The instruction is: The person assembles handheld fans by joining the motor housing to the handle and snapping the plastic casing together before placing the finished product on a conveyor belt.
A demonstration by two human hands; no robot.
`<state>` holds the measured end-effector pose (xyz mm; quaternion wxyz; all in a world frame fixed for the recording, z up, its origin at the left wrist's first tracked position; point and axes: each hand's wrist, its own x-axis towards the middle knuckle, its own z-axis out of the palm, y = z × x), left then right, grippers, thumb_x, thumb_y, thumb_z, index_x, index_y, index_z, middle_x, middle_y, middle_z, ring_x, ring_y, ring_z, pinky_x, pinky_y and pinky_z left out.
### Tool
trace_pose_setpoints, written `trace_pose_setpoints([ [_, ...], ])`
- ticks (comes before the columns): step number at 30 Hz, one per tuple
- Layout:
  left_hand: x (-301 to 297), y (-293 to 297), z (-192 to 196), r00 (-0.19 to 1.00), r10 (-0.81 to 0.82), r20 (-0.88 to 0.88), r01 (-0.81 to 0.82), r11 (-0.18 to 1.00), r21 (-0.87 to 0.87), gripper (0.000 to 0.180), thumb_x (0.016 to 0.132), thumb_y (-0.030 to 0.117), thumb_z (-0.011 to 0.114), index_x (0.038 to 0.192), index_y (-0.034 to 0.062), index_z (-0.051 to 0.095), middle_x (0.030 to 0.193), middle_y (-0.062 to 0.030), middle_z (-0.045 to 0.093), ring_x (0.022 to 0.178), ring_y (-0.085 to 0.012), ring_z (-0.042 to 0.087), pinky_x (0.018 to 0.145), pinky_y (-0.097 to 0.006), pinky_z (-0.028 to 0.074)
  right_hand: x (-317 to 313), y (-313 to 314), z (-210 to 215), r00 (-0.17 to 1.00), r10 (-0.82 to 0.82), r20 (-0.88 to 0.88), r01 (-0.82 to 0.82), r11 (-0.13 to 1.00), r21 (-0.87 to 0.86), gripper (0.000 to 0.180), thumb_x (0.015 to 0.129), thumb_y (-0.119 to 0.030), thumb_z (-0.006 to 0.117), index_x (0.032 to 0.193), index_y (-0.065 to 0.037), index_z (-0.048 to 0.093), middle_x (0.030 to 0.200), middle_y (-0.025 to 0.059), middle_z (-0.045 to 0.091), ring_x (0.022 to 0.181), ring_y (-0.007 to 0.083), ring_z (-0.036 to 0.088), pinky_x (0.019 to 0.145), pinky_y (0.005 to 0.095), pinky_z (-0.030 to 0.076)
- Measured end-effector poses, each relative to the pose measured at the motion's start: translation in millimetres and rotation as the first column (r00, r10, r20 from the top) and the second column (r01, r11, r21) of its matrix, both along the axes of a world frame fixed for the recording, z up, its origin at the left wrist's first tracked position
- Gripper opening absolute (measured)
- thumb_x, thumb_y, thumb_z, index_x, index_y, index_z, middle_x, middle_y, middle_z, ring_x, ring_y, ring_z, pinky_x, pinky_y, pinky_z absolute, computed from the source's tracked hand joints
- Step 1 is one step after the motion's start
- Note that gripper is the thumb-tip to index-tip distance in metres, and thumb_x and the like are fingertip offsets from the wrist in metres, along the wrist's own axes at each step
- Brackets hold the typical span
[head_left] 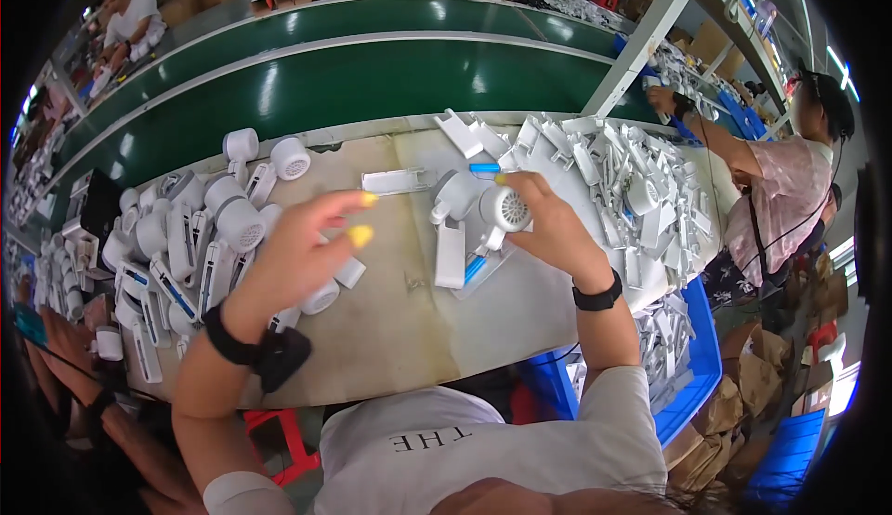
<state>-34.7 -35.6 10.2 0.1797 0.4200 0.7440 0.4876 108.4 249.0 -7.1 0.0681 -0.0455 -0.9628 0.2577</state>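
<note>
My right hand (562, 236) curls round a white device with a round grille head (507, 208), which looks like a small hair dryer. A second white round head (455, 194) lies just left of it, joined to a white handle (451, 255). A blue strip (475, 268) shows beside that handle, and another blue piece (484, 168) lies above the heads. My left hand (311, 245) hovers over the left of the table, thumb and fingers apart, holding nothing. Yellow covers sit on its fingertips. A white handle shell (395, 180) lies between the hands, towards the far edge.
Several similar white devices (186, 227) are heaped at left. Loose white shells (604, 171) pile up at right. A blue bin (692, 357) of parts stands below the table's right edge. Beyond runs a green conveyor (372, 78). Co-workers (780, 171) sit at right, far left and near left.
</note>
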Motion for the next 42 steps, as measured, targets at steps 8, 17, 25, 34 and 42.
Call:
trace_pose_setpoints([
  [8,19.5,102.0,-43.8,0.840,-0.315,0.442,0.174,0.928,0.330,0.044,0.091,0.032,0.049,0.122,0.0012,0.048,0.118,-0.0100,0.054,0.110,-0.0166,0.050,0.092,-0.029,0.039,-10.7,-7.2,23.7,0.836,0.129,-0.533,-0.116,0.992,0.058,0.073,0.059,0.009,0.069,0.122,-0.012,0.039,0.127,0.0130,0.043,0.117,0.0299,0.043,0.091,0.0375,0.042],
  [17,31.3,89.7,-72.1,0.180,-0.487,0.855,0.211,0.868,0.450,0.047,0.088,0.036,0.050,0.120,0.0019,0.046,0.106,-0.0132,0.057,0.093,-0.0315,0.061,0.068,-0.035,0.054,-36.3,-22.0,-18.9,0.785,0.026,-0.618,-0.360,0.832,-0.422,0.074,0.063,0.014,0.059,0.126,-0.014,0.030,0.140,0.0137,0.027,0.129,0.0262,0.030,0.101,0.0373,0.033],
  [25,34.9,76.4,-64.0,0.557,-0.111,0.823,-0.042,0.986,0.162,0.037,0.080,0.006,0.056,0.113,-0.0006,0.041,0.096,-0.0143,0.057,0.082,-0.0266,0.065,0.062,-0.033,0.054,-36.8,-14.1,-26.9,0.914,0.332,-0.234,-0.342,0.318,-0.884,0.081,0.067,-0.002,0.069,0.136,-0.011,0.026,0.137,0.0092,0.032,0.125,0.0204,0.033,0.103,0.0349,0.028],
  [34,24.8,67.6,-53.7,0.511,-0.274,0.815,-0.025,0.943,0.332,0.023,0.085,0.018,0.045,0.103,0.0026,0.045,0.085,-0.0101,0.057,0.062,-0.0189,0.057,0.056,-0.031,0.049,-20.3,-15.8,-14.9,0.966,0.048,-0.252,-0.241,0.509,-0.826,0.084,0.057,-0.018,0.081,0.127,-0.006,0.037,0.114,0.0061,0.050,0.111,0.0212,0.049,0.092,0.0330,0.038],
  [42,37.0,63.4,-54.8,0.709,-0.217,0.671,0.003,0.952,0.305,0.015,0.086,0.012,0.043,0.096,0.0014,0.046,0.086,-0.0116,0.060,0.064,-0.0160,0.058,0.058,-0.029,0.049,-26.6,-17.5,-21.3,0.918,0.149,-0.368,-0.394,0.449,-0.802,0.083,0.055,-0.017,0.082,0.124,-0.009,0.037,0.116,0.0066,0.046,0.117,0.0307,0.047,0.096,0.0415,0.037],
])
